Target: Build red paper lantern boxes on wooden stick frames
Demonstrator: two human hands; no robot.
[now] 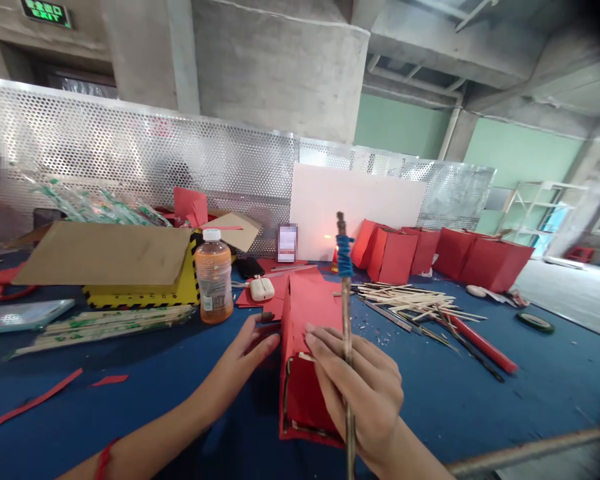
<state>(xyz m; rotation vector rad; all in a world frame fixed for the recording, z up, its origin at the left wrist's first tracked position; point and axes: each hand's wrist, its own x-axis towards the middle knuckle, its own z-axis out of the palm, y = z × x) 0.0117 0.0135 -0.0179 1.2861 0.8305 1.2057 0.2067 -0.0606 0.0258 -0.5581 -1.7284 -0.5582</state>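
A red paper box (313, 307) with an open near end lies in front of me, thin sticks or dark lines along its inner edges. My right hand (363, 377) grips its upper near edge on the right, fingers pressed together, beside a small pale strip (307, 357). An upright brown rod (347, 300) with blue thread wrapped near its top crosses in front of this hand; I cannot tell whether the hand holds it. My left hand (255, 347) is open at the box's left side, thumb and fingers apart, thumb tip close to the wall.
Right of the box lie loose thin sticks (410, 300), a red tube (483, 343) and a tape roll (535, 323). Finished-looking red boxes (393, 257) stand behind. At left are a drink bottle (214, 277), a yellow box (140, 295), wrapped sticks (105, 327) and an earphone case (261, 289).
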